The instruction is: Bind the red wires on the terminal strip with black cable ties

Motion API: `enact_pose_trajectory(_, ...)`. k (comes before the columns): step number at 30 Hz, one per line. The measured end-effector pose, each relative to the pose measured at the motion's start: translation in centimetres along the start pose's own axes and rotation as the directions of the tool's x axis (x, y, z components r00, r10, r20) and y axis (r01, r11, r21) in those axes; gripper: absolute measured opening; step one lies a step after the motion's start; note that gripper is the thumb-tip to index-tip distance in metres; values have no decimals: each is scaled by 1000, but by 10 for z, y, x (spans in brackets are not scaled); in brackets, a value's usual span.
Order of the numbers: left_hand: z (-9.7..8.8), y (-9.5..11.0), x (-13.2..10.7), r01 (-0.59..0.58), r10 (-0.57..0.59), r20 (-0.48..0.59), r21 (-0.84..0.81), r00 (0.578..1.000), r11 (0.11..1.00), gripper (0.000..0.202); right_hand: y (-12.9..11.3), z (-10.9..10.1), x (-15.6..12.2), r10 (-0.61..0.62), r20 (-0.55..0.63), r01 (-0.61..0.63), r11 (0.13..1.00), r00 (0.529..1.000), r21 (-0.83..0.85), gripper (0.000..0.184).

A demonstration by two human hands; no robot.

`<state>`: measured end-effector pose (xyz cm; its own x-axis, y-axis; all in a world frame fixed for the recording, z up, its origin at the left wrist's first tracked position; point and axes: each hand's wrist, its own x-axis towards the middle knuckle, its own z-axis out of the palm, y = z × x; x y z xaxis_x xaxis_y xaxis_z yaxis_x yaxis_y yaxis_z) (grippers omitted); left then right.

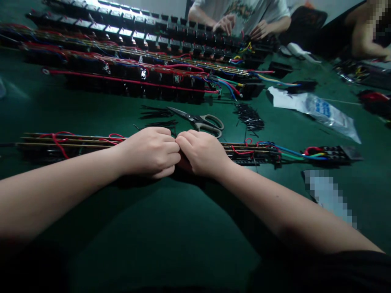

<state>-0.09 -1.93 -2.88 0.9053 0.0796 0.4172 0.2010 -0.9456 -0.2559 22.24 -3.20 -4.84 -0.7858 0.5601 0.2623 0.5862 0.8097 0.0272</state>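
Over the middle of a long black wired strip (73, 142) with brass-coloured rods and red wires, my two hands meet almost knuckle to knuckle. My left hand (154, 150) is closed, its fingers curled in. My right hand (203, 152) is closed too, thumb and forefinger pressed together against the left. What they pinch is hidden behind the fingers. Just beyond them lie scissors (209, 123) with grey handles. Loose black cable ties (157, 114) are scattered to the left of the scissors, and a thicker pile of cable ties (249, 117) is to the right.
Several similar wired assemblies (137, 77) lie in rows across the far side of the green table (165, 228). A clear plastic bag (326, 112) rests at the right. Across the table, a person's hands (226, 25) work over the far row; another person's arm (366, 42) shows at far right.
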Motion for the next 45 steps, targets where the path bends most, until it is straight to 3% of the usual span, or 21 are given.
enact_pose_trajectory(5, 3, -7, -3, 120, -105, 113, -130, 988, 984, 27, -8, 4, 2, 110, 6, -110, 994, 994, -9, 34)
enact_pose_trajectory(8, 2, -10, -3, 174, -155, 93, -255, 984, 951, 27, -15, 6, 1, 195, -13, -195, 981, 981, -3, 35)
enact_pose_trajectory(14, -5, -16, 1, 353, -327, 152, -569, 933, 743, 32, -19, 7, -1, 276, -11, -275, 961, 961, 35, 33)
enact_pose_trajectory(18, -7, -23, 5, 564, -540, 218, -523, 813, 639, 40, -20, 4, -1, 276, 2, -275, 959, 961, 60, 30)
enact_pose_trajectory(20, -9, -31, 1, 624, -606, 206, -452, 768, 638, 36, -21, 1, -1, 270, 2, -270, 960, 963, 71, 29)
enact_pose_trajectory(22, -11, -39, -7, 669, -659, 175, -376, 731, 641, 29, -21, -1, -3, 261, -5, -260, 962, 965, 82, 26)
enact_pose_trajectory(25, -8, -49, -25, 759, -758, 128, -260, 640, 597, 28, -21, -2, -5, 246, -27, -243, 965, 969, 96, 25)
enact_pose_trajectory(27, -3, -53, -34, 797, -787, 155, -221, 598, 562, 28, -19, -1, -7, 235, -37, -230, 968, 971, 99, 22)
enact_pose_trajectory(37, 14, -58, -35, 854, -764, 381, -202, 520, 481, 36, -13, 2, -13, 204, -111, -194, 976, 973, 98, 15)
enact_pose_trajectory(45, 19, -66, -39, 910, -754, 514, -161, 408, 382, 24, -14, 3, -14, 198, -132, -186, 978, 971, 95, 16)
